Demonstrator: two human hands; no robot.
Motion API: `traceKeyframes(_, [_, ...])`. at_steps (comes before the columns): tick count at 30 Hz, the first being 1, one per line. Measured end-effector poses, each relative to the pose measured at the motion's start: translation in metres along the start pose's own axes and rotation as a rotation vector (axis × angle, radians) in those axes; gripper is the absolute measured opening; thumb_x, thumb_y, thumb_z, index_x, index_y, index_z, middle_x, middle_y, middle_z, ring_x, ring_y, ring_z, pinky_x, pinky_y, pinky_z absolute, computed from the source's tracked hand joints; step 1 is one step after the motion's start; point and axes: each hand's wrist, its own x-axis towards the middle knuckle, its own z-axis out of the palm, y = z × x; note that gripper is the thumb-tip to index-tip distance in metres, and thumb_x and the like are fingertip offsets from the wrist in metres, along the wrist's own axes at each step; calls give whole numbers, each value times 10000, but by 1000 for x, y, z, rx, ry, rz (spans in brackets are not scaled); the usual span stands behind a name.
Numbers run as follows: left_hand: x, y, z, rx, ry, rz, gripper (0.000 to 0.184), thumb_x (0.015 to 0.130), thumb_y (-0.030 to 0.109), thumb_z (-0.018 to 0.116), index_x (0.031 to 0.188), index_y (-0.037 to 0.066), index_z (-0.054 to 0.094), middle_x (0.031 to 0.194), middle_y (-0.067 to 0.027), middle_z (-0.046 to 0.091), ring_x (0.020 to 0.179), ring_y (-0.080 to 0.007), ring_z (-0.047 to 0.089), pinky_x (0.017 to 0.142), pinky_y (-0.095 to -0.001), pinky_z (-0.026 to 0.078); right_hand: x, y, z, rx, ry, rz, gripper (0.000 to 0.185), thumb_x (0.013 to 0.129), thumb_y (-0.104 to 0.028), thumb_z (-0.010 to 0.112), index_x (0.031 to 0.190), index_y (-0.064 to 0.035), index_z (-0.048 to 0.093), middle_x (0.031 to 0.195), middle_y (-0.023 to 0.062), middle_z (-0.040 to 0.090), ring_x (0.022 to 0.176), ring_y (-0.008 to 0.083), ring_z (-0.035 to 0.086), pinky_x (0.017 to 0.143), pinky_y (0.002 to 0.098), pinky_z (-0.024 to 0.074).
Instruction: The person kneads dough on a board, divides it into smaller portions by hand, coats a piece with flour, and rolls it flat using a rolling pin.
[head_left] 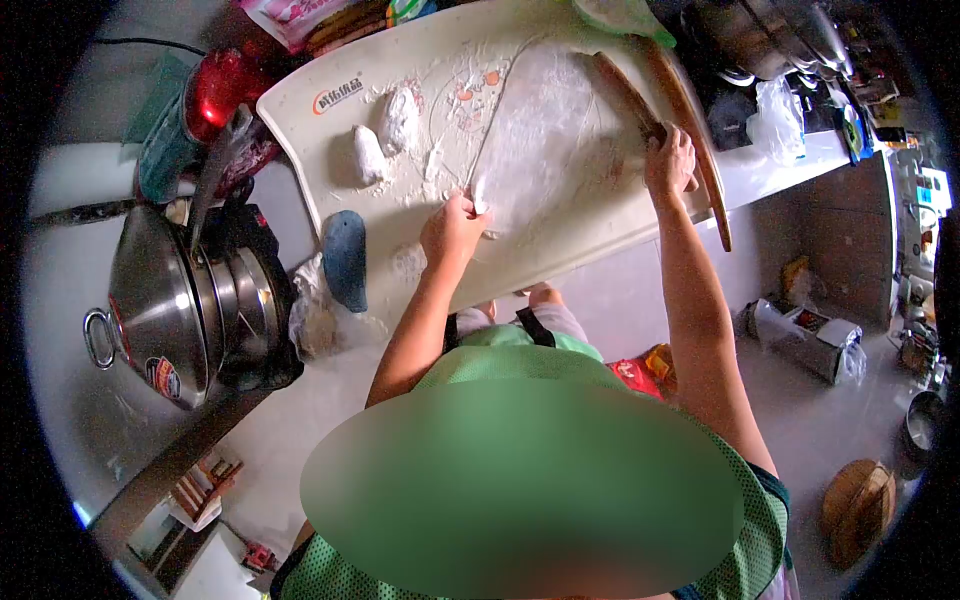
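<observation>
A thin, floured sheet of dough lies spread over the cream-coloured board. My left hand pinches the near left edge of that sheet, lifting a small white flap. On the sheet's right side, my right hand is wrapped round the near end of a wooden rolling pin. A second, longer wooden rolling pin rests along the board's right edge. Two floured lumps of dough, one larger and one smaller, sit left of the sheet. Loose flour is scattered around them.
A blue-grey flat scraper lies at the board's near left corner, beside a clear plastic bag. A lidded steel pot stands at left. A green bowl is at the far edge. Another plastic bag sits right.
</observation>
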Motion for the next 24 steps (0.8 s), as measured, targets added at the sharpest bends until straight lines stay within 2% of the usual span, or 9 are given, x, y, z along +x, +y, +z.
traceKeyframes(2, [2,4,-4,16,-153,-77,270,705,307,713,787,64,630,741,-95,667,707,-297,641,633,-386,486,-14,-10,0,11,449,-427,470,806,-228,592,1212,-23,471,1245,214,473,1168,381,429,960,466,362])
traceKeyframes(5, [3,-4,0,-97,-119,-84,268,711,307,702,784,56,643,711,-98,663,701,-290,644,640,-374,490,-75,-38,16,319,118,-629,530,812,-201,612,1282,-27,443,1328,198,431,1242,370,380,1046,454,285])
traceKeyframes(6, [4,-9,1,-98,-118,-85,268,711,307,702,784,56,643,711,-98,663,701,-290,644,640,-374,490,-97,-45,17,188,144,-878,485,829,-202,594,1272,-44,473,1327,173,445,1256,350,380,1054,442,281])
traceKeyframes(7, [5,-14,3,-117,-113,-88,274,713,312,699,794,56,646,725,-95,668,701,-275,648,640,-366,491,-119,-61,7,277,-163,-814,443,851,-210,570,1258,-52,495,1354,151,423,1287,336,346,1063,454,270])
traceKeyframes(9, [9,-21,10,-140,-107,-90,280,716,318,695,804,56,649,739,-93,673,700,-259,651,640,-358,492,-131,-72,6,238,-192,-767,471,852,-232,572,1277,-56,476,1393,156,374,1310,338,309,1070,464,252])
traceKeyframes(14, [16,-22,12,-364,-254,-182,316,725,335,699,793,28,662,676,-98,673,625,-185,661,619,-335,490,-63,-50,7,83,200,-424,607,836,-313,589,1351,-72,377,1409,178,337,1329,366,254,1075,481,216])
traceKeyframes(17, [17,-24,23,-317,-366,-184,321,728,336,701,767,20,665,632,-98,662,588,-180,656,598,-325,486,-23,-12,11,-147,179,-168,685,809,-396,607,1380,-125,343,1434,146,317,1353,336,224,1083,517,176])
traceKeyframes(21, [10,-15,18,-379,-260,-98,309,725,297,717,754,-5,655,658,-108,661,569,-166,644,573,-316,487,7,21,5,-225,92,-110,658,802,-329,608,1371,-116,354,1341,141,429,1279,338,333,1043,487,280])
traceKeyframes(24, [3,-15,30,-560,-217,-139,287,710,264,729,767,-8,657,681,-117,663,564,-170,638,562,-308,487,13,18,-1,-186,78,-21,497,799,-277,605,1263,-151,481,1196,149,520,1138,352,450,940,473,390])
